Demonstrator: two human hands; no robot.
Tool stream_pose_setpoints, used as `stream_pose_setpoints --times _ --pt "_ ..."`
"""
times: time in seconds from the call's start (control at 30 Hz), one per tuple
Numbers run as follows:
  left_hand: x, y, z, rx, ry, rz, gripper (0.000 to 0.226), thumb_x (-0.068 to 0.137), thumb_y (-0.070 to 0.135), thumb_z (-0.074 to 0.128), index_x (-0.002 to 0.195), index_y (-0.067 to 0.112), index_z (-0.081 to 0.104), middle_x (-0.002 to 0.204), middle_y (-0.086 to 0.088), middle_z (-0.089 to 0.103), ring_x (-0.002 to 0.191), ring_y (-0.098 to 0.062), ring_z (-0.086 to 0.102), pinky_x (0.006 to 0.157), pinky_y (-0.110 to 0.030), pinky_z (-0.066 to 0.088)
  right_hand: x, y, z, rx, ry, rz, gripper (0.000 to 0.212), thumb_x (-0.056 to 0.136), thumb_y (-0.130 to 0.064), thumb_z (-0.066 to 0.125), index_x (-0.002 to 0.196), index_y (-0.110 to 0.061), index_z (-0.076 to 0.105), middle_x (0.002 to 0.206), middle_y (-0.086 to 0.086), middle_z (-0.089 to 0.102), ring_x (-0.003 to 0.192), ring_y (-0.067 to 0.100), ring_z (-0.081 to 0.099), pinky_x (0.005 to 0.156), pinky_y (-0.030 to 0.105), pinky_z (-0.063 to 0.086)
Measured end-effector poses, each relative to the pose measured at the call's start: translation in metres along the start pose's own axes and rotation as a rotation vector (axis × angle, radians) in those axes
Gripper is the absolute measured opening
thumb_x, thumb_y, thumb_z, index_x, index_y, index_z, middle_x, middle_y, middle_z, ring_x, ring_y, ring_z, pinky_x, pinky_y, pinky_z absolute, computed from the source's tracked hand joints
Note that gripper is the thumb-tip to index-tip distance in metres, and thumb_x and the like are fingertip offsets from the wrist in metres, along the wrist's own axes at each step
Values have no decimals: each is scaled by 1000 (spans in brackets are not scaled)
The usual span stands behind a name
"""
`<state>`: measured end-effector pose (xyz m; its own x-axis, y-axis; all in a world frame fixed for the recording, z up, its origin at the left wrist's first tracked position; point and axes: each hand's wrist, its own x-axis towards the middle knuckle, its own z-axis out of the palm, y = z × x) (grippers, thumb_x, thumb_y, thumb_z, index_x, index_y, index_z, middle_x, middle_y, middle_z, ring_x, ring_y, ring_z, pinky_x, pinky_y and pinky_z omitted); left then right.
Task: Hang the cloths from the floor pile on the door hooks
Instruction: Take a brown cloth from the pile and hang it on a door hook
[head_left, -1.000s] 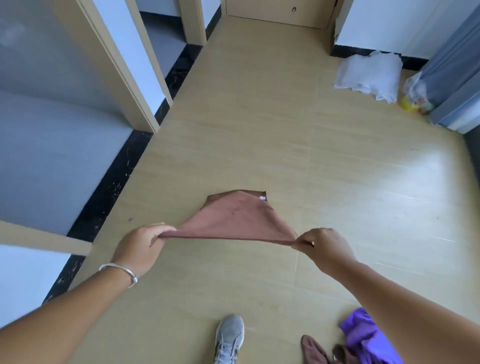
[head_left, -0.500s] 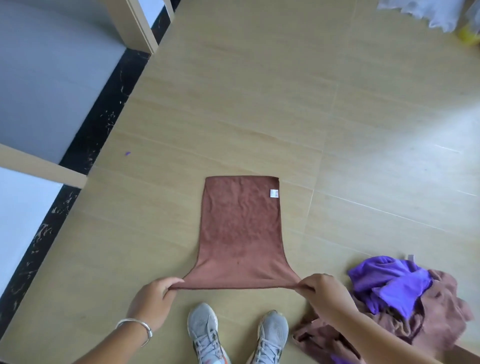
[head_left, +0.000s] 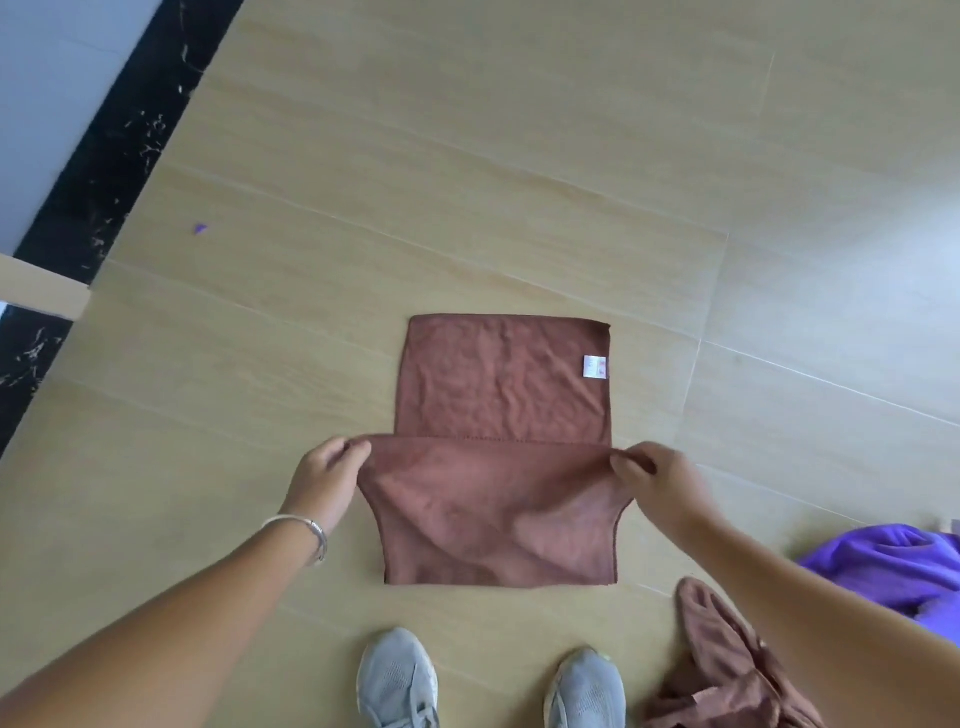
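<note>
Brown microfibre cloth (head_left: 506, 415) spread on pale wood-grain floor tiles (head_left: 467, 156), soft and finely crinkled, rectangular, long axis running from near the feet toward the far end of the floor. Near portion lifted and doubled over toward the far end, its stitched hem lying straight across the cloth about midway. Far half flat on the floor, a small white label (head_left: 595, 367) at its right edge. Folded flap bulging and loosely creased, narrowing toward the crease by the shoes.

Left hand (head_left: 327, 480) pinching the flap's left corner between thumb and fingertips, closed tight on the fabric; thin silver bangle (head_left: 304, 527) at the wrist. Right hand (head_left: 657, 480) pinching the right corner likewise, fingers shut on the hem.

Grey mesh sneakers (head_left: 397, 678) just below the cloth. Crumpled brown cloth pile (head_left: 727, 660) at lower right, a bunched purple cloth (head_left: 893, 566) beside it. Glossy black speckled marble strip (head_left: 109, 140) bordering the floor at left.
</note>
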<state>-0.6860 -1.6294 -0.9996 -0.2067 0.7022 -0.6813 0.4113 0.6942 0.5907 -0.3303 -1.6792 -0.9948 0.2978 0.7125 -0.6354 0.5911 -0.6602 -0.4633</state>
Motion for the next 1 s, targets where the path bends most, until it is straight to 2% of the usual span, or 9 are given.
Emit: stream_pose_setpoints --times 0.07,0.17,0.3,0.43,0.53,0.7,0.77,0.87,1.0 --pt "36 4 11 -18 44 59 49 74 41 53 86 -6 61 81 -24 61 75 -20 53 74 -45 48 36 -4 7 90 80 -6 17 87 -27 64 73 -18 65 67 -1 65 63 16 59 54 24 40" --pt "79 11 28 -20 129 158 52 76 42 50 84 -9 56 74 -14 53 70 -17 47 66 -35 39 79 -5 19 201 171 -36 20 87 -32 64 79 -14 66 72 2 67 69 20 62 62 33 48" --pt "119 14 51 -63 152 270 42 87 30 54 80 -10 50 70 -7 42 66 -15 37 61 -31 31 119 -1 32 308 267 -81 15 88 -36 61 81 -25 67 74 -11 67 70 4 62 58 27 47" --pt "153 9 69 -37 188 376 36 95 20 53 67 2 39 61 1 31 55 -11 27 52 -29 25 148 8 41 273 375 -94 30 87 -43 61 63 -27 52 56 -18 55 55 -3 51 53 24 34" --pt "175 7 77 66 226 479 39 96 21 50 63 17 29 58 5 27 48 -9 24 45 -22 23 171 12 46 256 386 -100 32 87 -44 62 63 -24 51 57 -12 52 55 3 48 52 26 32" --pt "209 13 82 162 199 559 32 98 25 46 68 17 38 59 7 33 50 -9 29 49 -24 28 211 10 49 236 394 -132 39 86 -44 63 69 -10 52 61 -2 51 55 14 46 51 30 36" --pt "223 19 83 192 169 572 32 98 25 46 68 15 39 58 7 34 51 -11 30 52 -31 29 224 8 49 235 392 -123 40 85 -45 62 66 -13 50 58 -5 48 53 13 44 49 29 35" --pt "241 29 84 259 148 550 34 96 24 49 65 14 39 55 6 35 52 -16 34 52 -33 29 239 7 47 200 377 -98 41 87 -41 62 61 -16 43 54 -6 42 50 13 40 48 28 30" --pt "245 38 83 314 130 496 28 98 26 44 77 8 47 59 1 41 56 -20 39 54 -33 32 243 4 39 149 340 -116 33 94 -33 53 67 -15 47 60 -3 49 54 13 43 48 28 28"
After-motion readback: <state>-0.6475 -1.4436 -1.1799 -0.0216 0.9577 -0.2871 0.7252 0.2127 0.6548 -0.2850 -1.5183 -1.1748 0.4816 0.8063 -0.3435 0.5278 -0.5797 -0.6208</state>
